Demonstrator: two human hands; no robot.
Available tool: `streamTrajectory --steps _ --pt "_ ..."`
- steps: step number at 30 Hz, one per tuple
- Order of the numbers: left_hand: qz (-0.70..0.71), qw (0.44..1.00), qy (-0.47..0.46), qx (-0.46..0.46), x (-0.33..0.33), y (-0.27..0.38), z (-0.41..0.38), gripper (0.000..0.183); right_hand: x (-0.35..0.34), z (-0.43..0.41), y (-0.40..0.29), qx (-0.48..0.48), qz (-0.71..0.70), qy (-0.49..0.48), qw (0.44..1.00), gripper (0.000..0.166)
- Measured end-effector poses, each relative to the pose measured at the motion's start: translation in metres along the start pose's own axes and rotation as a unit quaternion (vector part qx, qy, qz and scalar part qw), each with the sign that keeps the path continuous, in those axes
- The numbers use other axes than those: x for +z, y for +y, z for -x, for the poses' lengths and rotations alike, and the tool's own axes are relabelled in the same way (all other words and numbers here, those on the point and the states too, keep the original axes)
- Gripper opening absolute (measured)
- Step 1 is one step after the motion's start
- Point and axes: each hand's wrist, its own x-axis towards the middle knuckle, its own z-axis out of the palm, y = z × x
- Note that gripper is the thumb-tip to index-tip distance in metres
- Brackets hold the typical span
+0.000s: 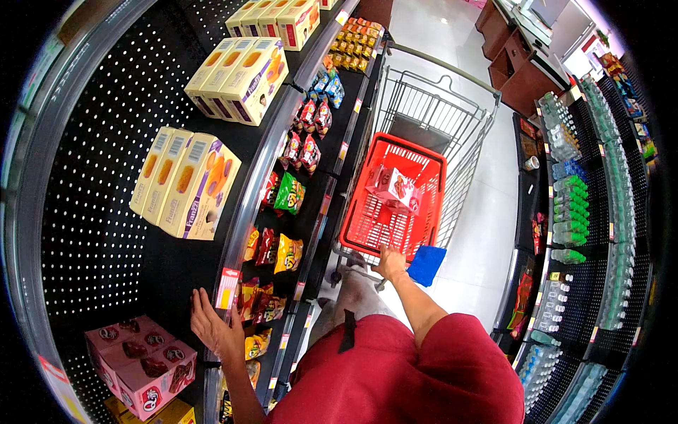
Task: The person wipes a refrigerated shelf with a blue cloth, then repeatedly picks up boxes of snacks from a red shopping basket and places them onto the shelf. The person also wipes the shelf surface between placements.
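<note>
My left hand (pixel 218 324) lies at the front edge of a black shelf (pixel 180 281), fingers spread, thumb by the price tag (pixel 226 289); it holds nothing. A stack of pink snack boxes (pixel 142 360) sits just below that hand. My right hand (pixel 391 263) curls over the near rim of a red plastic shopping basket (pixel 443 196). Inside the basket are pink boxes (pixel 400 188) like those on the shelf. The basket rests in a wire shopping cart (pixel 461 175). Beside my right wrist is a flat blue piece (pixel 426 265), perhaps cloth; its attachment is hidden.
Cream Franzzi biscuit boxes (pixel 198 188) stand in rows along the upper shelf. Bagged snacks (pixel 288 193) line the lower shelf. Across the white tiled aisle (pixel 476 212), shelves hold bottled drinks (pixel 571 206). A brown counter (pixel 522 69) stands beyond the cart.
</note>
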Motion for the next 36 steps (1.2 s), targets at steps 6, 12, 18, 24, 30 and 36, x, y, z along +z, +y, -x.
streamTrajectory --steps 6,12,18,24,30,36 --pt "-0.01 0.998 -0.025 -0.06 0.001 0.011 -0.006 0.081 -0.009 -0.017 0.008 -0.008 -0.001 -0.012 1.0 0.097" --pt "-0.046 0.996 0.011 -0.081 0.008 0.019 -0.007 0.086 -0.033 -0.024 0.022 -0.049 -0.157 -0.065 0.984 0.098" --pt "-0.039 0.994 0.016 -0.098 0.012 0.022 -0.005 0.088 -0.084 -0.091 0.047 -0.109 -0.203 0.168 0.958 0.077" --pt "-0.062 0.992 0.003 -0.111 0.006 0.031 -0.01 0.09 -0.135 -0.183 0.044 -0.105 0.002 0.172 0.979 0.102" --pt "-0.049 0.99 -0.023 -0.127 0.003 0.033 -0.011 0.092 -0.143 -0.244 0.039 -0.078 0.241 -0.025 0.967 0.131" --pt "-0.056 0.988 -0.03 -0.139 -0.005 0.042 -0.008 0.095 -0.132 -0.272 0.035 -0.098 0.301 -0.048 0.947 0.126"
